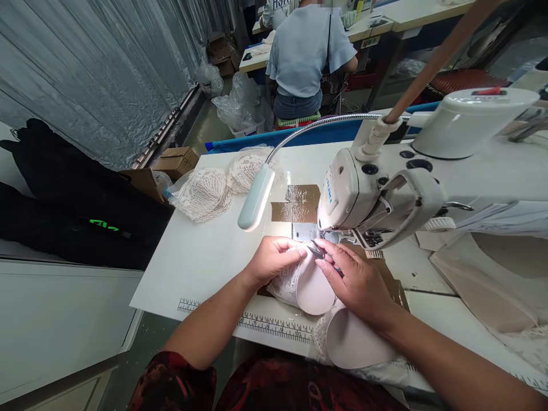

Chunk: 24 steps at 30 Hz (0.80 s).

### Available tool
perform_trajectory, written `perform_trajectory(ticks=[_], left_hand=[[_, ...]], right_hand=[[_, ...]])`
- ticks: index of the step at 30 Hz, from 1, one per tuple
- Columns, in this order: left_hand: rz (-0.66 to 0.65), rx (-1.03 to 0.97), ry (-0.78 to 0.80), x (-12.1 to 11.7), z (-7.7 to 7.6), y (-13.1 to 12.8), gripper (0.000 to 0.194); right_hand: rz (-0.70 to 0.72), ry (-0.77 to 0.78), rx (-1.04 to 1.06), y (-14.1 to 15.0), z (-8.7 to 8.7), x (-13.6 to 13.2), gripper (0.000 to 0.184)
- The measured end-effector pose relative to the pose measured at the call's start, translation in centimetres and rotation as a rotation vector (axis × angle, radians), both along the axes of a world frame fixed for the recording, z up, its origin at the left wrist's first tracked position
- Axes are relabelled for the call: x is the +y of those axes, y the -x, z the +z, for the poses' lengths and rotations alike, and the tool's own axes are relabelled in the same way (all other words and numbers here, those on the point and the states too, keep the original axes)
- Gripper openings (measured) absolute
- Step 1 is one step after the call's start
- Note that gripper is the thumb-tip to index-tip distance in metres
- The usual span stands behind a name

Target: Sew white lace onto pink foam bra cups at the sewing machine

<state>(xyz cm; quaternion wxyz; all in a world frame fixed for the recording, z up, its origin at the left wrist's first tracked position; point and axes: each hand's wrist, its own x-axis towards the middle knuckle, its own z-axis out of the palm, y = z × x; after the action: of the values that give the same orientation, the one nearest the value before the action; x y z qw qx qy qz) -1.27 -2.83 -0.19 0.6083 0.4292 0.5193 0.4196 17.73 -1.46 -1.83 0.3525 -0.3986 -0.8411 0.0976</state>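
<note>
Left hand (274,261): grip pinching the lace-edged bra cup (315,288)!
Right hand (357,279): grip clamped on dark snips (315,250), at cup's rim!

Bright light on pale cup (315,288); glare on brown patch (302,202); background dimmer; edges stretched.

Table (192,251): cup piles (205,191) left | sewing machine (342,185) right | lamp head (257,197) above, between | cup piece (314,285) before machine

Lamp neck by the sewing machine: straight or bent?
Bent: the metal neck arcs out leftward by the sewing machine, and the lamp head slants down from its end.
</note>
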Motion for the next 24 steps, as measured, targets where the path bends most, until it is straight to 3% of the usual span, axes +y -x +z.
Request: perform_trajectory(ticks=[13, 19, 24], left_hand=[[-0.05, -0.1, 0.05, 0.0, -0.7, -0.1, 0.024], [-0.021, 0.121, -0.061, 0.7, -1.4, 0.3, 0.028], [-0.055, 0.023, -0.009, 0.8, -1.6, 0.7, 0.031]], right_hand=[[0.034, -0.026, 0.033, 0.2, 0.0, -0.1, 0.03], [0.307, -0.021, 0.089, -0.7, 1.1, -1.1, 0.034], [0.148, 0.119, 0.046, -0.9, 0.7, -0.2, 0.029]])
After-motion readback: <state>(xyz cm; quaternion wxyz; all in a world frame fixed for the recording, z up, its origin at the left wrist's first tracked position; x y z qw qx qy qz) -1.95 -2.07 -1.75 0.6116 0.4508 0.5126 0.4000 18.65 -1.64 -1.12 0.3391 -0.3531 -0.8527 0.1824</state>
